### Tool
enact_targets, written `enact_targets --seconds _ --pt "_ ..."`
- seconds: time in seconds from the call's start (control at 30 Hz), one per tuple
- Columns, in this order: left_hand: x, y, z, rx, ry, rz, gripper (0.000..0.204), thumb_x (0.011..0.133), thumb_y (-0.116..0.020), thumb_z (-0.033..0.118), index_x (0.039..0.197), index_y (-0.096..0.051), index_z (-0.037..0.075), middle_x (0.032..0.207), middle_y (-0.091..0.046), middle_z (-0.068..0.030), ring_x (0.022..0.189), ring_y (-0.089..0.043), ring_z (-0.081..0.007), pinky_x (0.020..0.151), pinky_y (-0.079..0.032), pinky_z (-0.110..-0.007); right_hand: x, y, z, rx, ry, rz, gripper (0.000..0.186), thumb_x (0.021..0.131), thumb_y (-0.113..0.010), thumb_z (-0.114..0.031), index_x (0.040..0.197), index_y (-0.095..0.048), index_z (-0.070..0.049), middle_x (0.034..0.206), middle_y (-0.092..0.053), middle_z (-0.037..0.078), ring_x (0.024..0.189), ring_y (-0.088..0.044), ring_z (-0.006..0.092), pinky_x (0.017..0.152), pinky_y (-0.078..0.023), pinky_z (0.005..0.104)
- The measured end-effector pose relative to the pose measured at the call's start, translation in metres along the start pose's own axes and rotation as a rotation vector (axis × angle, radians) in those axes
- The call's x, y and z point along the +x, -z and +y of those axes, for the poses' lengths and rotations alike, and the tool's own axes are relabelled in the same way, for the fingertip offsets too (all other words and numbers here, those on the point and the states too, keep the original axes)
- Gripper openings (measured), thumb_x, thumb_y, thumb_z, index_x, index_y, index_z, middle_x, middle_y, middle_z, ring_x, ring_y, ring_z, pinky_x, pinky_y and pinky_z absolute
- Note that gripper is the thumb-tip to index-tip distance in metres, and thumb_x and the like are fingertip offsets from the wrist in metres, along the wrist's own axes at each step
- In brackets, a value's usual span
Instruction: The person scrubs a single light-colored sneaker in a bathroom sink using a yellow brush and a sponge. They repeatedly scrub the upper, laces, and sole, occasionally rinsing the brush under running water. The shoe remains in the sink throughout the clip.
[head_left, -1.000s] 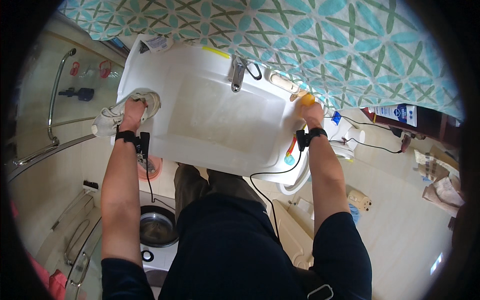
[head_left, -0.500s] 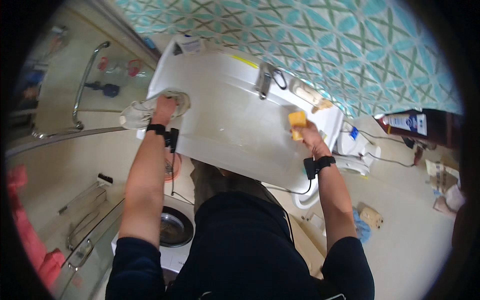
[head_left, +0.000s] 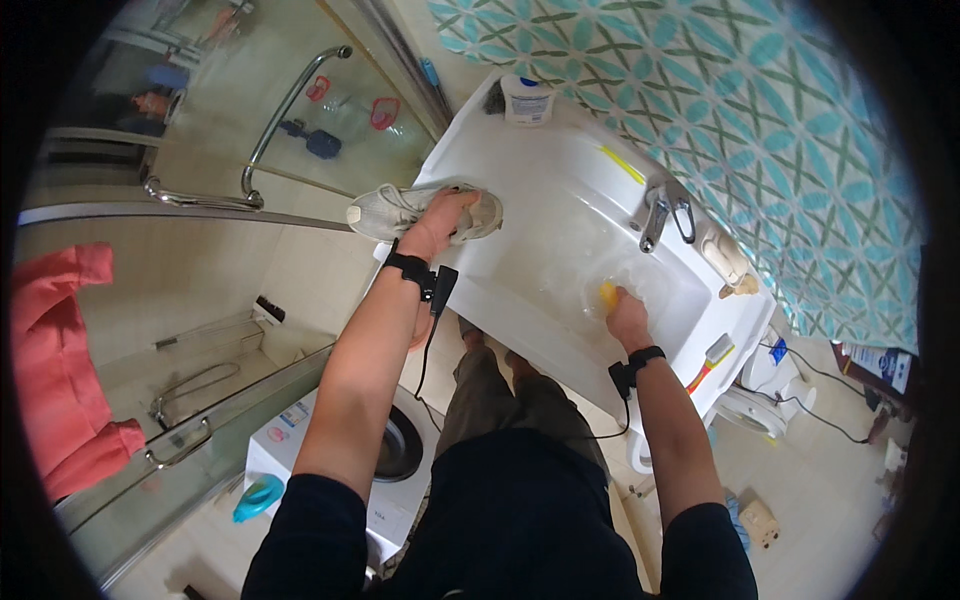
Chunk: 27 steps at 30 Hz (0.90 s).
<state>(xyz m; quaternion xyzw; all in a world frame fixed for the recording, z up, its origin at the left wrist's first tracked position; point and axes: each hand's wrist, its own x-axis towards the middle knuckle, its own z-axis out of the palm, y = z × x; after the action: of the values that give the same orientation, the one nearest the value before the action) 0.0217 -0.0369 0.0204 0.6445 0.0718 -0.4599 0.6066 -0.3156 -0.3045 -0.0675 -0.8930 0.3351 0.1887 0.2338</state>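
My left hand (head_left: 440,222) is closed on a pale sneaker (head_left: 376,212) at the opening end, holding it at the left edge of the white sink (head_left: 545,190). The shoe's laced toe part sticks out past the rim. Down in the basin, my right hand (head_left: 628,318) grips a yellow sponge (head_left: 608,294), mostly covered by the fingers. Shallow water with ripples surrounds that hand. Behind it stands a chrome faucet (head_left: 655,215); whether water runs from it I cannot tell.
A white bottle (head_left: 528,102) stands at the sink's back left corner. On the right rim lies a brush (head_left: 712,362) with a red and yellow handle. A soap dish (head_left: 722,254) sits beside the faucet. The patterned curtain (head_left: 690,90) hangs behind, a glass door (head_left: 330,140) at left.
My right hand has lowered the sponge from above the basin into the water. The view has swung, so the sink appears further right. My left hand still holds the sneaker at the left edge.
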Motion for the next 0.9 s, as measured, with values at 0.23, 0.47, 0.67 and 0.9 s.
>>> enact_targets --seconds 0.23,0.47,0.67,0.9 --pt "0.0 0.008 -0.003 -0.038 0.084 0.012 0.027 0.095 -0.065 0.034 0.111 -0.066 0.013 0.104 -0.065 -0.0006 0.085 -0.057 -0.0153 0.07 -0.045 -0.032 -0.012 0.025 -0.081 1.254 -0.089 -0.172 0.048 0.086 -0.073 -0.003 0.133 -0.06 -0.005 0.114 -0.07 0.008 0.101 -0.069 0.0216 0.086 -0.056 0.0319" --pt "-0.002 0.012 -0.004 -0.206 0.098 -0.085 0.02 0.098 -0.061 0.032 0.099 -0.065 0.012 0.09 -0.064 0.0029 0.076 -0.058 -0.012 0.066 -0.046 -0.028 0.01 0.017 -0.27 0.658 0.395 0.523 0.054 0.093 -0.071 -0.018 0.142 -0.054 -0.003 0.114 -0.069 0.025 0.105 -0.067 0.0396 0.095 -0.053 0.0426" --pt "0.007 0.019 -0.008 -0.351 -0.004 -0.193 0.04 0.101 -0.052 0.05 0.1 -0.064 0.011 0.087 -0.064 0.0036 0.08 -0.059 -0.0113 0.071 -0.046 -0.028 0.006 0.01 -0.315 0.24 0.287 0.472 0.059 0.098 -0.066 -0.025 0.151 -0.047 -0.006 0.128 -0.059 0.026 0.117 -0.052 0.043 0.099 -0.042 0.0477" --pt "0.017 0.024 -0.002 -0.354 0.211 -0.163 0.104 0.088 -0.035 0.088 0.134 -0.048 -0.004 0.108 -0.053 -0.0008 0.097 -0.049 -0.0121 0.083 -0.043 -0.03 0.019 0.013 -0.326 0.15 0.301 0.628 0.057 0.099 -0.061 -0.026 0.151 -0.047 -0.005 0.128 -0.058 0.022 0.117 -0.052 0.038 0.099 -0.038 0.0466"
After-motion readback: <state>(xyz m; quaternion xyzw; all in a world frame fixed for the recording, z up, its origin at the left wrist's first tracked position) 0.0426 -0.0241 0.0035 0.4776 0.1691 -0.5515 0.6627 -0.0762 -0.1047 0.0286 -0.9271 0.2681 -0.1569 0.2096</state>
